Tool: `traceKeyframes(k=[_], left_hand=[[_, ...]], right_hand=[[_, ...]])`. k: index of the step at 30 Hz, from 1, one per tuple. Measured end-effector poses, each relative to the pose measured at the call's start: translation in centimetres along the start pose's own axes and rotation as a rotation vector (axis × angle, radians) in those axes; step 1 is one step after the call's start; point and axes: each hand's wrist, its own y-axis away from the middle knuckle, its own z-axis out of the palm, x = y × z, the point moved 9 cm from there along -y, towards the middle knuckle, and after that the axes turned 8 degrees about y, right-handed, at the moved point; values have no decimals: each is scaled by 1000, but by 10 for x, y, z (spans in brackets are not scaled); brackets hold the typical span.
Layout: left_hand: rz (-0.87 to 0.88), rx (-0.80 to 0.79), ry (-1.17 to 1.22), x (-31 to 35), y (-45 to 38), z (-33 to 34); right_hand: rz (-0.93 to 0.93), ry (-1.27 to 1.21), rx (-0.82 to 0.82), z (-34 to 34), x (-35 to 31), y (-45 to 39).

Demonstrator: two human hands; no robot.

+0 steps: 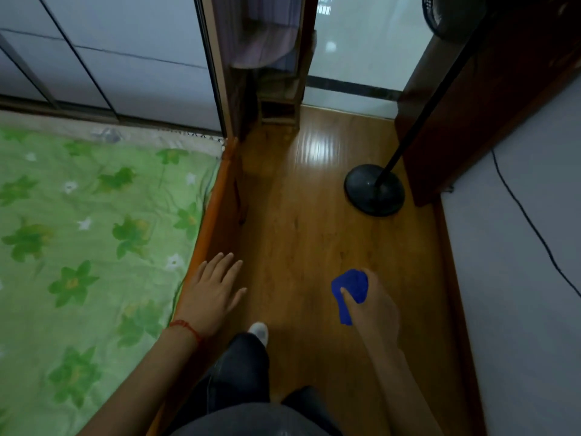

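Blue cloth (pixel 350 286), bunched, is held in my right hand (pixel 374 306): the thumb presses across its top and the other fingers curl round it from beneath, with one end hanging out below the hand. It is carried above the wooden floor (pixel 298 231), clear of any surface, to the right of my legs. My left hand (pixel 213 294) holds nothing; its fingers are straight and slightly spread, palm down, over the orange-brown bed frame (pixel 213 209); whether it touches the rail I cannot tell. A red string bracelet (pixel 185 327) sits on that wrist. One white shoe (pixel 259 332) shows on the floor between the hands. Left of the frame lies a green floral sheet (pixel 94 231), creased. Further off, to the right, the round black fan base (pixel 374 190) stands on the floor, with its pole (pixel 440 89) rising from it. A black cable (pixel 528 221) runs down the pale wall on the right. At the far end stands a small wooden rack (pixel 278 111) with purple fabric (pixel 267 42) hanging in its upper part; its lowest compartment is too dark to read. The sliding wardrobe doors (pixel 125 58) behind the bed are closed, contents hidden.
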Motion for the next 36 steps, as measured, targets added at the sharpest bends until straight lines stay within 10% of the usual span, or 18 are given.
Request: traceKeyframes(k=[36], left_hand=[[-174,84,53,-207,-690,-162]], right_hand=[[-175,32,12,-51,-345,-686]])
